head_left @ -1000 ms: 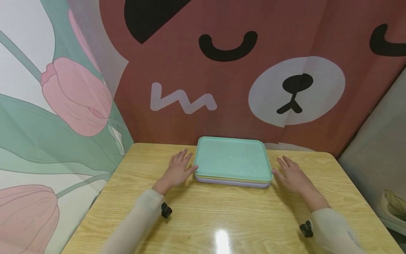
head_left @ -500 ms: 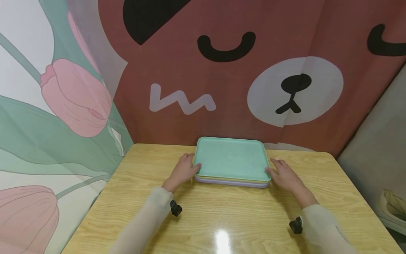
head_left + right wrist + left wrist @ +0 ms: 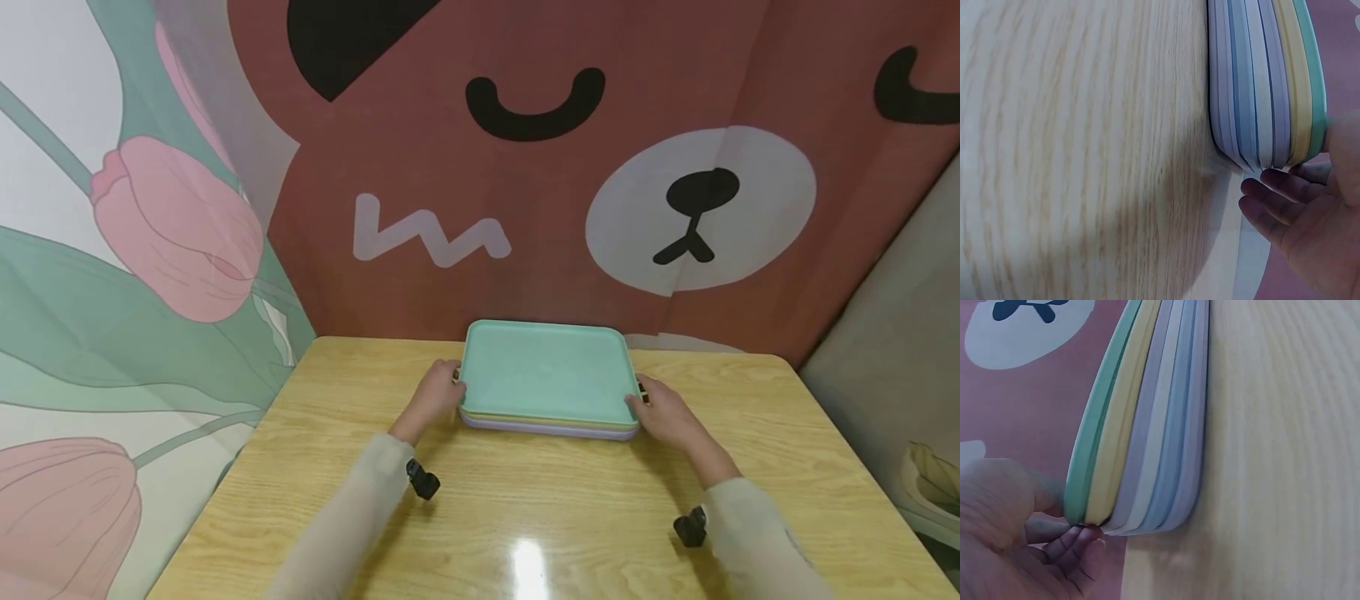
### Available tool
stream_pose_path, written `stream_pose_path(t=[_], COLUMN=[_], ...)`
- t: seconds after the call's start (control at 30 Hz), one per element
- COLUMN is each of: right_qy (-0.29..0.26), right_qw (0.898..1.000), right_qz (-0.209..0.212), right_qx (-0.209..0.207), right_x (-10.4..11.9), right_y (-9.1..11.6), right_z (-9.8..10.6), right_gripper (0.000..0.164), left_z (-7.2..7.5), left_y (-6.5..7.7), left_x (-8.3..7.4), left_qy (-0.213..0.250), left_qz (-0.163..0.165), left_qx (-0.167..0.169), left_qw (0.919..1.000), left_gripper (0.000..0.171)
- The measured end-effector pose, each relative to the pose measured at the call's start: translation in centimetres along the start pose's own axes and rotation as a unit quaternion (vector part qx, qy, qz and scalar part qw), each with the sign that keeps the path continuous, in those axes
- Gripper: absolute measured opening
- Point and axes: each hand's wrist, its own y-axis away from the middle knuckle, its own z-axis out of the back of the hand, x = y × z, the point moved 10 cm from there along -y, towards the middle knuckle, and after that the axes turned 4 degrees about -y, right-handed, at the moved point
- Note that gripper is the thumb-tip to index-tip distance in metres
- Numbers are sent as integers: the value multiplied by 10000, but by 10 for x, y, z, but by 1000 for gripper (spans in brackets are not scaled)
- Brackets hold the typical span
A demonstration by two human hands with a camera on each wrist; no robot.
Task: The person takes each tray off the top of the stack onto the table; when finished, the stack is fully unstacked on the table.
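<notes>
A stack of shallow rectangular trays stands at the table's back edge. The mint-green tray [image 3: 547, 371] is on top, with a yellow tray [image 3: 1113, 462] right under it and purple, white and blue ones below. My left hand [image 3: 435, 398] grips the green tray's left end, thumb over the rim and fingertips curled against the underside by the yellow tray. At the opposite end my right hand [image 3: 670, 414] holds the green tray the same way, its thumb on the near right corner. In the right wrist view its lower fingers lie beside the purple and white tray [image 3: 1260, 94] edges.
The wooden table [image 3: 480, 508] runs toward me in front of the stack. Behind it hangs a brown cloth [image 3: 420, 300] printed with a bear face, and a tulip-print cloth [image 3: 180, 233] hangs at left. A beige object [image 3: 933, 479] sits low at far right.
Both hands have moved inward from beside the stack. Their spread fingers have closed onto the ends of the green tray. The stack stays in place.
</notes>
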Motion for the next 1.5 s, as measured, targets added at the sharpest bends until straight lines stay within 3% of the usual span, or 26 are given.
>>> stream_pose_path(t=[0.13,0.27,0.47,0.53,0.8,0.97,1.1,1.33,1.5], right_qy=[-96,-241,-532,-628,-1012,-1223,-1479,-2500,-2684], right_qw=[9998,9993,9965,9949,9883,9840,9779,9525,9467], right_qz=[-147,-270,-604,-751,-1102,-1259,-1437,-1647,-1652], right_qx=[54,111,212,239,286,309,343,552,672], right_x=[-2,-4,-11,-14,-23,-29,-34,-45,-45], right_y=[0,1,2,2,2,2,2,3,7], right_z=[-1,-1,-2,-2,-4,-8,-10,-19,-18], right_gripper=[54,56,61,63,62,63,64,71,75], left_z=[6,9,11,13,25,37,48,68,78], left_y=[-1,1,3,4,14,18,22,35,40], left_x=[1,3,6,5,14,32,49,75,94], left_qy=[173,1070,2709,3013,3649,3765,3719,3677,3708], left_qz=[137,429,686,658,561,557,546,421,368], left_qx=[-1,163,477,629,1074,1005,891,716,688], left_qw=[9998,9932,9590,9492,9231,9193,9224,9262,9254], left_gripper=[47,48,52,53,56,57,56,55,55])
